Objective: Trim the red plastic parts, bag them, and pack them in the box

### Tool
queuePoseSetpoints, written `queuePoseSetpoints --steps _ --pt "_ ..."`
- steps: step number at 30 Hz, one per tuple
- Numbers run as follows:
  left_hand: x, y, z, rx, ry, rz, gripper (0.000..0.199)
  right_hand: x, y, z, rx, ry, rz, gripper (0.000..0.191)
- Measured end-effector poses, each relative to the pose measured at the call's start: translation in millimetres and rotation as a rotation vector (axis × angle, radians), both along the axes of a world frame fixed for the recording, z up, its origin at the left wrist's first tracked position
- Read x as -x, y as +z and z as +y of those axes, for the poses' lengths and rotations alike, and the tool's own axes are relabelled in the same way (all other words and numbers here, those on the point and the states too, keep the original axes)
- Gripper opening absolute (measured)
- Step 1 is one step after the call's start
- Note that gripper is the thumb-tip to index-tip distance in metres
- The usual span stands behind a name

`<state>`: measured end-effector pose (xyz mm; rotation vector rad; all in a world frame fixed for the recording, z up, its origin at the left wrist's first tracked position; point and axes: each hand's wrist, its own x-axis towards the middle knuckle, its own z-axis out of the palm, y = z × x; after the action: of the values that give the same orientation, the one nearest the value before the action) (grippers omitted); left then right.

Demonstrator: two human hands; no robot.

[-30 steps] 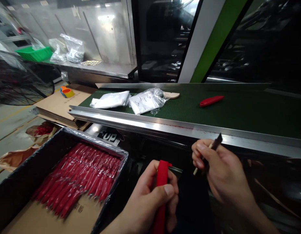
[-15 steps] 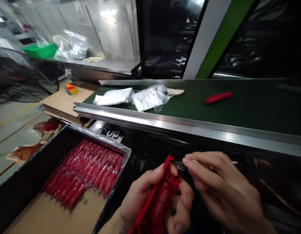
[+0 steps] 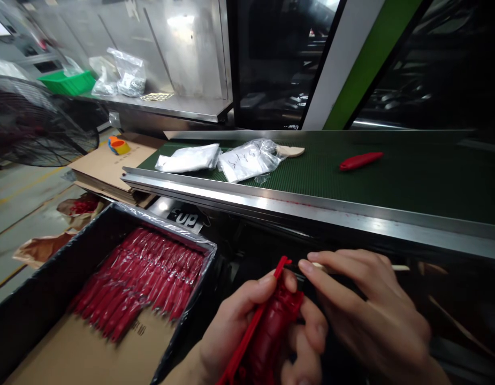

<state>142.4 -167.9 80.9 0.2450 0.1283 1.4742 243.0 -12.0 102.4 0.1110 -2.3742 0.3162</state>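
Observation:
My left hand [image 3: 251, 315] is closed around a red moulded plastic part [image 3: 267, 337], long and hollow-looking, tilted with its narrow end up. Thumb and fingers press it from both sides, and its lower end runs out of the picture. Just right of that narrow end, my right hand [image 3: 363, 305] pinches a thin tool with a pale stick-like handle [image 3: 400, 268]. The tool's dark, slim tip points at the top of the red part; whether it touches is too small to tell. On the green conveyor belt [image 3: 311, 179] beyond lies another red piece [image 3: 361, 160].
At left, a plastic-lined box [image 3: 183, 230] holds rows of bagged red pieces [image 3: 146, 278]. White plastic packets [image 3: 247, 160] lie on the belt, behind its metal rail [image 3: 271, 202]. Tape rolls [image 3: 119, 145] sit on stacked cardboard [image 3: 98, 166]. A fan [image 3: 26, 120] stands far left.
Both hands have shifted slightly right with the red part. The tool has tilted in my right hand, so more of its pale handle shows and less of its metal tip.

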Motion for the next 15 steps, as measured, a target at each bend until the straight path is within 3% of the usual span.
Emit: queuePoseSetpoints --steps 5,9,12,15 --pt "-5.0 0.8 0.9 0.013 0.030 -0.036 0.056 -0.2 -11.1 -1.8 0.018 -0.084 0.022 0.026" --pt "-13.3 3.5 0.7 0.033 0.063 -0.143 0.054 -3.8 -14.3 -1.3 0.030 -0.060 -0.004 0.031" --pt "-21.8 0.0 0.3 0.089 0.185 -0.345 0.041 -5.1 -6.0 1.4 0.144 -0.068 0.043 0.041" --pt "-24.7 -5.9 -0.4 0.178 0.248 -0.443 0.032 -2.2 1.1 6.6 0.288 -0.178 0.165 0.049"
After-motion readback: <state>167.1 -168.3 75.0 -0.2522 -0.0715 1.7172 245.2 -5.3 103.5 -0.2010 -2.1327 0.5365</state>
